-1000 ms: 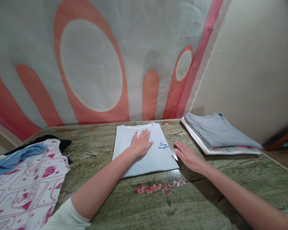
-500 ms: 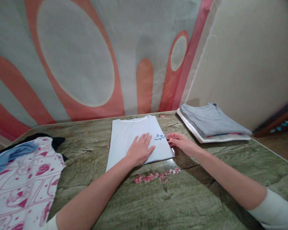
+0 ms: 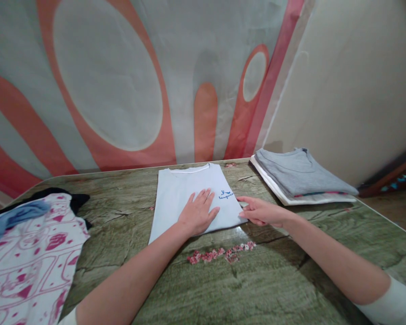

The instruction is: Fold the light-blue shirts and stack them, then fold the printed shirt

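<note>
Well to the left of both hands, a white garment with pink print (image 3: 29,275) lay loosely spread along the near side of the desk (image 3: 118,234), with a bunched blue cloth (image 3: 16,219) on top of it and a black cloth (image 3: 78,202) showing from under its far edge; beyond the hands, behind the desk, rose a pale backdrop (image 3: 181,67) with orange-red shapes; under the left hand (image 3: 199,212) lay a folded pale blue shirt (image 3: 176,192), flat on the desk, its neckline on the side away from the hands and a small blue logo (image 3: 226,195) between the two hands; the left hand was open, palm down, its fingers slightly spread over the shirt and gripping nothing; nearer than the hands, a strip of pink blossom print (image 3: 219,253) ran across the desk; the right hand (image 3: 261,211) was at the shirt's right edge, near its near corner, forefinger stretched out and thumb at the edge, though I could not tell whether the cloth was pinched; farther right, beyond the right hand, a folded grey top (image 3: 304,174) rested on white folded cloth (image 3: 328,199), in front of a plain wall (image 3: 352,81).
</note>
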Available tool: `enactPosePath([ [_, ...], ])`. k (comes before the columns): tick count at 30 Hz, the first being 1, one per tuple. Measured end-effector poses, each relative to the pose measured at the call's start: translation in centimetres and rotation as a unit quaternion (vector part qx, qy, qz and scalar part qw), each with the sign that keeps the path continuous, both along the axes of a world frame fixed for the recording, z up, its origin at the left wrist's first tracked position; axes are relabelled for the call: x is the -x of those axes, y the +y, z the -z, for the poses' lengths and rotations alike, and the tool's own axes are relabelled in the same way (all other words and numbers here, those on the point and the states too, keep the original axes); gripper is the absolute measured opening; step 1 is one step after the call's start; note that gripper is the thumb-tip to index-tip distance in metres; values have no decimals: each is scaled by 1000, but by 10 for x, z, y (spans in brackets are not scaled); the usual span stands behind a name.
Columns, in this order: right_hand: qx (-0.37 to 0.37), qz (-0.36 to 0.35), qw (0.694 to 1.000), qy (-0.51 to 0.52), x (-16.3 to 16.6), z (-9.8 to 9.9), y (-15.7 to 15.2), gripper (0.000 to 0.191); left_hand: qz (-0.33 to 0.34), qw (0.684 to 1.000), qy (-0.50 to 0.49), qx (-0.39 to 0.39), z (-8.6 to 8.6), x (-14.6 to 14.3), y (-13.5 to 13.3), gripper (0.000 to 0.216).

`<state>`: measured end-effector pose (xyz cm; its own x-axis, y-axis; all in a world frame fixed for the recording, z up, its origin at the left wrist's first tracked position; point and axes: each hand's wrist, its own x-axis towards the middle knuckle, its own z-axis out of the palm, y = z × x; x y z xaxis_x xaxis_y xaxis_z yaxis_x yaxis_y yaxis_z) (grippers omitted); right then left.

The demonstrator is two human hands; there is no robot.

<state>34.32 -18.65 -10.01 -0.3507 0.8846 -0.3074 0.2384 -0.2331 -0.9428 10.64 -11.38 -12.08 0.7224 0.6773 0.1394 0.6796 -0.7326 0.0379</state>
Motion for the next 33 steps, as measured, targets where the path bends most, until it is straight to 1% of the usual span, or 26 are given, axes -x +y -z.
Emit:
enactPosePath([
  [4,-1,-15,1000,-16,-11,2,-1,66,-3,1000,2,5,-1,0,-1,58],
  [9,1,-16,998,-61,-21,0,-4,56,-5,1000,-1,6,0,0,-1,58],
  [11,-20,-5,994,-108,-21,-2,-3,48,-5,1000,-5,5,1,0,-1,58],
  [12,-49,15,988,-144,-19,-2,-1,44,-5,1000,-8,4,1,0,-1,58],
  [13,-92,45,978,-183,-16,-1,1,40,-5,1000,-9,4,1,0,-1,59],
  [14,-149,77,961,-221,-10,0,4,37,-5,1000,-11,3,1,0,-1,59],
  [15,-212,99,938,-256,-4,1,7,36,-4,1000,-12,1,1,1,-2,59],
  [16,-272,105,913,-286,4,3,10,38,-4,1000,-13,-1,1,1,-2,59],
  [17,-322,91,889,-313,13,5,13,41,-4,1000,-13,-3,0,1,-3,59],
  [18,-357,64,868,-340,22,8,14,45,-4,1000,-13,-4,0,1,-4,59],
  [19,-376,29,850,-369,30,11,15,50,-4,1000,-12,-5,-1,1,-4,59],
  [21,-376,-30,821,-428,40,18,15,60,-5,1000,-9,-7,-2,1,-5,59],
  [23,-355,-52,802,-478,42,24,12,66,-7,1000,-8,-8,-2,1,-5,59],
  [25,-337,-43,787,-515,38,29,9,70,-8,1000,-10,-9,-2,1,-5,59],
  [28,-324,3,768,-552,34,32,9,72,-7,1000,-15,-6,-1,2,-6,60],
  [30,-335,22,760,-557,38,31,13,72,-8,1000,-17,-3,0,2,-6,60],
  [33,-375,-1,759,-532,54,32,19,71,-10,1000,-18,-2,2,2,-8,61],
])
